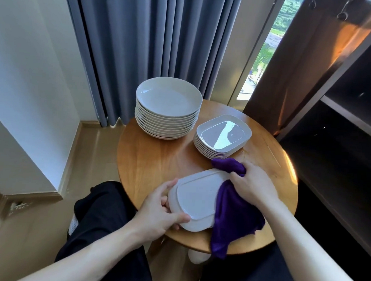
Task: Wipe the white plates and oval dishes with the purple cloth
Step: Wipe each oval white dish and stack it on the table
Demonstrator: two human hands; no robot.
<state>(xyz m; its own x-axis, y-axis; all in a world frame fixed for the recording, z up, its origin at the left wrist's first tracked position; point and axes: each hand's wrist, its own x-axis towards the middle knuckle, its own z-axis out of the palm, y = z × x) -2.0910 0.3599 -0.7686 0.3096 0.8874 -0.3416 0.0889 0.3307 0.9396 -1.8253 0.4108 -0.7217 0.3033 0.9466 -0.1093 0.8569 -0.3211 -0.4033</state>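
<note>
— Fingers [169, 186] of the left hand [158, 210] are gripping the oval dish [196, 199]; the right hand [253, 183] is clutching the purple cloth [234, 219] opposite.
— Wiping's going on, I'm guessing; the cloth's needing a sweep toward those fingers.

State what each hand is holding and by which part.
The left hand grips the oval dish by its left end, thumb on top. The right hand grips the purple cloth by a bunched upper part, at the dish's right end.
</note>
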